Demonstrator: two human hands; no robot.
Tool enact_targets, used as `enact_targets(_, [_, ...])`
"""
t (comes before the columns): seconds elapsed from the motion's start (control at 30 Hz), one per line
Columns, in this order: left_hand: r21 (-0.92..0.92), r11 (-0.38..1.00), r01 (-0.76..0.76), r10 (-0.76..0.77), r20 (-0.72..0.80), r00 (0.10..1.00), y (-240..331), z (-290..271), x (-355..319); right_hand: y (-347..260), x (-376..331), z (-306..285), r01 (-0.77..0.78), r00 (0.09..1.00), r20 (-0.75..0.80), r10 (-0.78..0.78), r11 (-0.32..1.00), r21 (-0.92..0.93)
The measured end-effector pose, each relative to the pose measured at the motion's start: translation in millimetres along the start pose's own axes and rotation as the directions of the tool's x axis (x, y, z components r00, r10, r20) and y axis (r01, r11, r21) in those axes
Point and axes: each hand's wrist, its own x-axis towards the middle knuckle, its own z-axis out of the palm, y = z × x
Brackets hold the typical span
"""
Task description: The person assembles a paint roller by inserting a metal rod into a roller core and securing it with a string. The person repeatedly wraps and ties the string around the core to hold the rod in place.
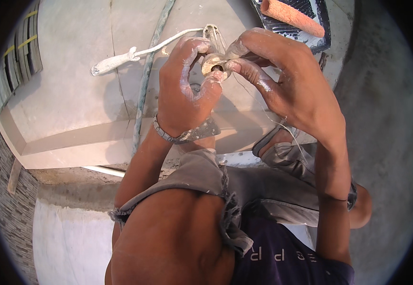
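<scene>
A paint-smeared roller frame has a pale handle reaching out to the left. My left hand is closed round its cage end, thumb and fingers on the round end cap, which faces me. At the cap's right edge my right hand pinches a thin wire or thread between thumb and forefinger. The strand hangs from there toward my right knee. White paint marks the fingers of both hands. An orange roller sleeve, off the frame, lies across a black paint tray at the far right.
A greenish hose or rope runs across the pale tiled ledge. Stacked dark strips with yellow bands stand at the far left. A white pipe lies below the ledge's near edge. My sandalled foot is beneath the right hand.
</scene>
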Motion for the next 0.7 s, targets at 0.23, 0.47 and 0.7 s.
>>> enact_targets(0.23, [-0.192,0.981,-0.029,0.033,0.018,0.999,-15,-14,18,5,17,3,-0.358,0.932,0.064,0.355,0.887,0.292])
enact_targets(0.47, [0.323,0.937,-0.134,0.114,0.08,0.99,-12,-29,44,-3,28,3,-0.284,0.901,-0.129,0.414,0.789,0.545])
enact_targets(0.7, [0.485,0.859,-0.166,0.216,-0.048,0.975,-18,-27,62,3,5,39,-0.103,0.831,-0.381,0.406,0.784,0.613])
